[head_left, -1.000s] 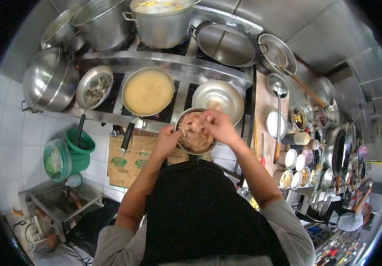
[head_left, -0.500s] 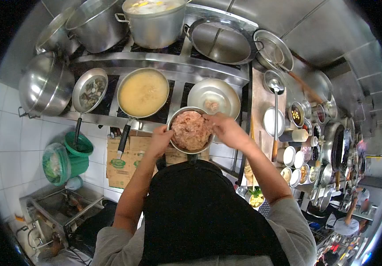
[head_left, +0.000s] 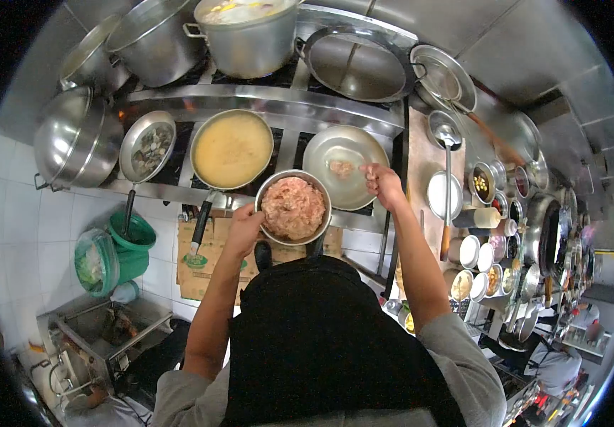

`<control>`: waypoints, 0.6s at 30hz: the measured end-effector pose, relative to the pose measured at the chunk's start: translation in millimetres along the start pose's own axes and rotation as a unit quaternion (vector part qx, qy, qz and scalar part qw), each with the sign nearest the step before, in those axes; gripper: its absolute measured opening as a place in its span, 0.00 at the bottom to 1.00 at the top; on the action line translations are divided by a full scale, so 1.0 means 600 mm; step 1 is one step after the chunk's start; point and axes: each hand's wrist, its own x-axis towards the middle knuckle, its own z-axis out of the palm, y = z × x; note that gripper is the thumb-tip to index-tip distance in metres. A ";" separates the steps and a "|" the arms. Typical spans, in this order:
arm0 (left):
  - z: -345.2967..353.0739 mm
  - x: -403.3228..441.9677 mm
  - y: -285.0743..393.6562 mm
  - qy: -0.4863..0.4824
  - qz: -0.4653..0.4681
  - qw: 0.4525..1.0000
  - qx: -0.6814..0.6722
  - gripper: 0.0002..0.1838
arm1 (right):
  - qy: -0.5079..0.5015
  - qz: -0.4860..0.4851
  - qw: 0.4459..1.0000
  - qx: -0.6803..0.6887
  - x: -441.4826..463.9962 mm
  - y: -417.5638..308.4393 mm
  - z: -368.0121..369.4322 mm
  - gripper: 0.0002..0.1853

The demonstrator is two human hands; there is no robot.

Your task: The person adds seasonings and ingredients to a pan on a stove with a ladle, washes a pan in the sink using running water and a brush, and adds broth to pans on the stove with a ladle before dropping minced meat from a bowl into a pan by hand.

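Observation:
My left hand (head_left: 245, 231) is closed on the left rim of a metal saucepan (head_left: 329, 217) close to my apron. Raw minced meat (head_left: 292, 208) fills the saucepan. To the right, my right hand (head_left: 383, 186) is over the edge of a wide metal pan (head_left: 321, 158), its fingers curled together. Whatever they may hold is too small to make out. A small lump of minced meat (head_left: 340, 169) lies in that pan.
Left of the wide pan, a frying pan (head_left: 232, 148) of yellowish liquid and a smaller pan (head_left: 148, 151) with dark pieces sit on the stove. Large pots (head_left: 246, 46) stand behind. A ladle (head_left: 447, 181) and several containers (head_left: 469, 250) line the right side.
My right hand has moved right, from the minced meat in the saucepan to the wide pan's edge. My left hand and the saucepan have shifted slightly left.

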 end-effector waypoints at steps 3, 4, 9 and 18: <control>-0.011 0.005 -0.023 0.005 -0.006 1.000 -0.025 0.10 | 0.029 0.061 0.997 -0.023 0.021 0.013 -0.014 0.13; -0.010 0.003 -0.022 0.007 -0.009 0.999 -0.038 0.10 | 0.050 0.035 0.990 -0.130 0.026 0.018 -0.013 0.13; 0.001 -0.014 0.005 0.024 -0.031 0.999 -0.026 0.10 | 0.157 -0.201 0.806 -0.535 0.095 0.086 -0.045 0.16; -0.006 0.018 -0.013 0.002 0.018 0.999 0.040 0.08 | -0.011 -0.239 0.845 -0.479 -0.022 -0.007 0.117 0.24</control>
